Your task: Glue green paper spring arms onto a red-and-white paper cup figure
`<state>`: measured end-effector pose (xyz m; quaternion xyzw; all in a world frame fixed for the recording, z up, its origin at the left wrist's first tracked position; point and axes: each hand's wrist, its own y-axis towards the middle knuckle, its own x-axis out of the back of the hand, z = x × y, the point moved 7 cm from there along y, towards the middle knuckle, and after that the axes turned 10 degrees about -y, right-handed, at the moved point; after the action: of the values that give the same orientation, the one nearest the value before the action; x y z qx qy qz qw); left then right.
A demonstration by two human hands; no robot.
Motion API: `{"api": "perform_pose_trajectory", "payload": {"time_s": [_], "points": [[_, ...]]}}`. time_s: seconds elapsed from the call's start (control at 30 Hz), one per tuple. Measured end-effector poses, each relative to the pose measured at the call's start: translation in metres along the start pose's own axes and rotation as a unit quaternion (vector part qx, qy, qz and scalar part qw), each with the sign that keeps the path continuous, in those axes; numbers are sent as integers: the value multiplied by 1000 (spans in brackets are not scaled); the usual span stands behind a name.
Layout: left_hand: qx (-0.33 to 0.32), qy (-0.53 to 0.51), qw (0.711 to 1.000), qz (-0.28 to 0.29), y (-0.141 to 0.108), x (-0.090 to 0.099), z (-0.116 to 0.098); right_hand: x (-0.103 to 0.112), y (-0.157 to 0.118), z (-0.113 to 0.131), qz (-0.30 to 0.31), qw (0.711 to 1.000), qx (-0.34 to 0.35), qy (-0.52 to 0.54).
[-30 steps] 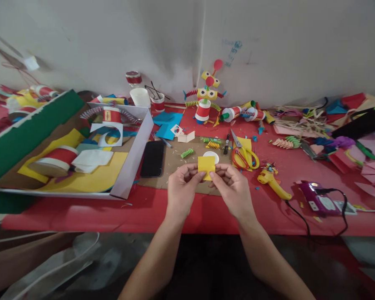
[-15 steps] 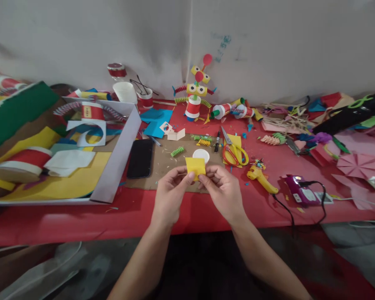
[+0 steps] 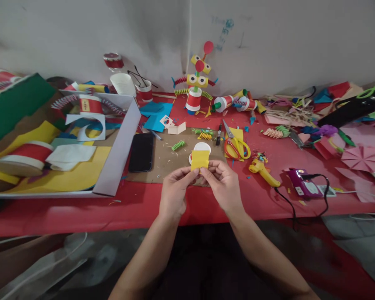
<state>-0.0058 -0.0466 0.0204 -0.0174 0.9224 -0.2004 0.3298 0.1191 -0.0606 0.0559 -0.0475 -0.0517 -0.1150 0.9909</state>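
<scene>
A small piece of yellow paper (image 3: 200,158) is pinched between my two hands, above the near edge of the brown cardboard mat (image 3: 162,160). My left hand (image 3: 176,189) grips its lower left part, thumb in front. The thumb of my right hand (image 3: 223,183) presses the lower right, with the fingers curled behind. Just beyond the paper stands a white paper cup (image 3: 202,146), partly hidden by it. On the mat lie a green folded paper spring (image 3: 178,145), a yellow-and-green one (image 3: 204,134) and a black marker (image 3: 218,135).
Left of the mat are a black phone (image 3: 141,152) and a white box (image 3: 118,154) of paper pieces. To the right lie scissors (image 3: 236,143), a yellow glue gun (image 3: 264,172) and a purple power adapter (image 3: 303,183) with cords. A paper-cup figure (image 3: 194,100) stands behind.
The view has tilted down a little. My hands have shifted slightly right relative to the mat, and the yellow paper now covers part of the white cup.
</scene>
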Motion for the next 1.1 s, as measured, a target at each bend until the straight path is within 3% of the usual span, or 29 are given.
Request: {"api": "perform_pose_trajectory", "payload": {"time_s": [0.43, 0.57, 0.87, 1.1], "points": [[-23, 5, 1000, -16, 0, 5, -3, -2, 1, -15, 17, 999, -28, 8], [-28, 8, 999, -21, 0, 7, -4, -2, 1, -16, 22, 1000, -9, 19], [-18, 18, 999, -22, -4, 4, -4, 3, -1, -12, -18, 1000, 0, -1], [-27, 20, 999, -30, -3, 8, -5, -6, -3, -13, 12, 1000, 4, 26]]}}
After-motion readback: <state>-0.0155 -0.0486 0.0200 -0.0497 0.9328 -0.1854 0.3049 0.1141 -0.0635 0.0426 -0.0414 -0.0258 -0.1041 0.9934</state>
